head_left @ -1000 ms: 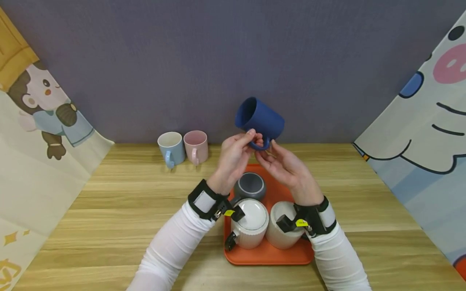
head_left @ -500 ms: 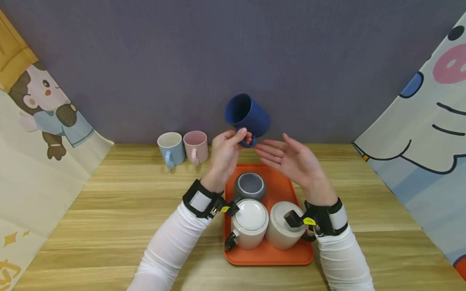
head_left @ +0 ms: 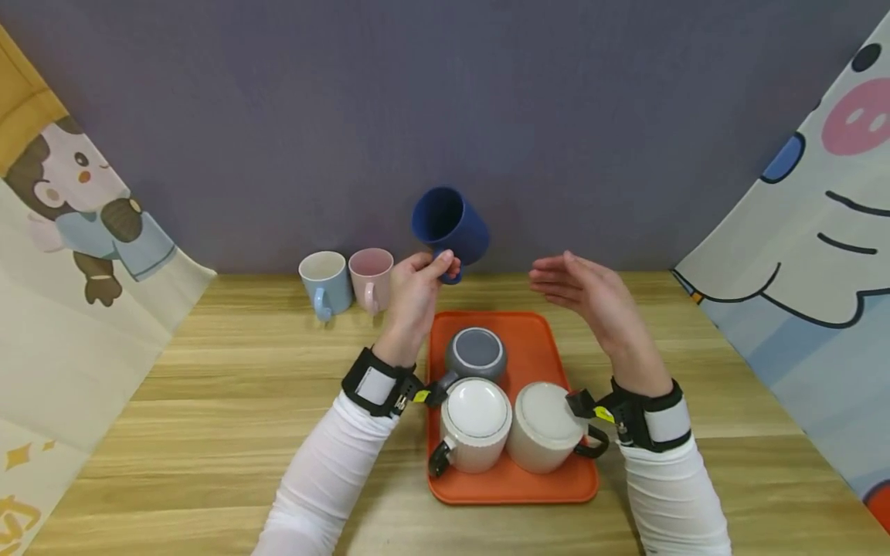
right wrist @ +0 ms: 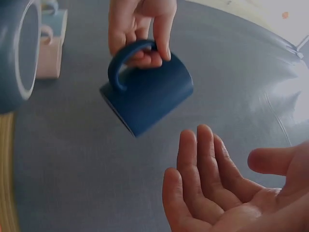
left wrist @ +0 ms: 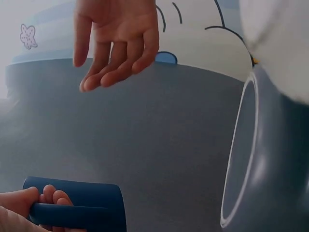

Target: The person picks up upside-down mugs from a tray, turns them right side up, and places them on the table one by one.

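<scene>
Left hand [head_left: 410, 305] pinches blue mug [head_left: 467, 234] by its handle [right wrist: 114, 67], tilted, aloft beyond tray [head_left: 531, 344] | right hand [head_left: 601, 301] relaxed, holding nothing, apart from mug | I judge: one-handed pinch could let mug swivel, knocking pink mug [head_left: 381, 282] if lowered close.

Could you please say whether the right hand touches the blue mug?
No, a clear gap separates the right hand from the blue mug.

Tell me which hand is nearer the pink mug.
Left. The left hand, holding the blue mug, is just right of the pink mug in the head view; the right hand is farther right, holding nothing.
</scene>
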The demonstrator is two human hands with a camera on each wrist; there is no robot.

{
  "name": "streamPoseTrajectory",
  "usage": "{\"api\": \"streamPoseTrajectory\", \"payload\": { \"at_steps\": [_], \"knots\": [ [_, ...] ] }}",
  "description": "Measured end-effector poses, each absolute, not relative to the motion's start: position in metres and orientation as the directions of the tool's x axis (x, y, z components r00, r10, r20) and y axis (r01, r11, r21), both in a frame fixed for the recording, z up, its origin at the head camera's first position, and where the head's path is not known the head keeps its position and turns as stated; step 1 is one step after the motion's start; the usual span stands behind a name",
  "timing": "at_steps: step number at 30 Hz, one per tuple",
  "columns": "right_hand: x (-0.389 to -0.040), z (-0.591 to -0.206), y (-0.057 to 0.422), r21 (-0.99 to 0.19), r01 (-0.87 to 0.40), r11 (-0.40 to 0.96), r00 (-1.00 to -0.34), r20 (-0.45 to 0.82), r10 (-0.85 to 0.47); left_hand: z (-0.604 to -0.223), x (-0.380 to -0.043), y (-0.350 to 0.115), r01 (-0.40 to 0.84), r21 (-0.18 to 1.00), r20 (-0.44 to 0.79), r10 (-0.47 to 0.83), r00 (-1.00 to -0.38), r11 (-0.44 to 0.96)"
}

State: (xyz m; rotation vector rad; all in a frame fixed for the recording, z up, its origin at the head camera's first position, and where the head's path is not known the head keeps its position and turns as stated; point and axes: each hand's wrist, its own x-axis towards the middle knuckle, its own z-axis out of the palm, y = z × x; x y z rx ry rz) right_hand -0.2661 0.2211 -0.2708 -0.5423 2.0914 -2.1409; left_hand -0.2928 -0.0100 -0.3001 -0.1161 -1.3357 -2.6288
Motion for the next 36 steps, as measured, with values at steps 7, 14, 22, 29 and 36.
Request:
{"api": "streamPoseTrajectory", "payload": {
  "at_steps": [7,14,22,29,36],
  "knots": [
    [-0.267,-0.273,0.223,-0.937,-0.231,0.261,-0.967,0.193,-0.165,-0.306,-0.299,-0.018,0.210,0.804,0.140,-0.166,-0.976,-0.556],
    [-0.272,-0.281,0.232,-0.883,-0.209,0.420,-0.978,0.186,-0.095,-0.309,-0.303,-0.023,0.218,0.824,0.125,-0.208,-0.970,-0.523],
    [-0.277,-0.291,0.245,-0.859,-0.173,0.481,-0.984,0.167,-0.055,-0.317,-0.311,-0.028,0.220,0.851,0.106,-0.255,-0.961,-0.476],
    [-0.286,-0.301,0.251,-0.820,-0.141,0.555,-0.987,0.163,-0.009,-0.324,-0.316,-0.029,0.216,0.866,0.090,-0.284,-0.955,-0.450],
    [-0.294,-0.312,0.258,-0.796,-0.105,0.597,-0.986,0.162,0.042,-0.331,-0.322,-0.031,0.189,0.883,0.059,-0.299,-0.952,-0.429]
  ]
}}
